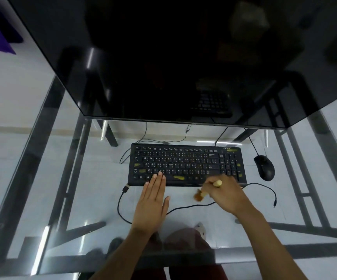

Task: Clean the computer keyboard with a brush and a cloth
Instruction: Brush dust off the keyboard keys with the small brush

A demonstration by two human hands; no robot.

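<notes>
Right hand (227, 194): gripping the brush (208, 189), bristles blurred, hovering just off the keyboard's near edge.
Left hand (151, 201): lying flat, fingertips pressing the keys.
Keyboard (186, 165): lying crosswise on the glass table (95, 199), directly ahead of the brush.

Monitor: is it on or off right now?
Off, as far as shows: the monitor is black, showing only reflections, including the keyboard.

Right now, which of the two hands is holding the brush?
The right hand holds the brush, its fingers curled round the handle just in front of the keyboard. The left hand lies flat, holding nothing, fingertips on the keys.
</notes>
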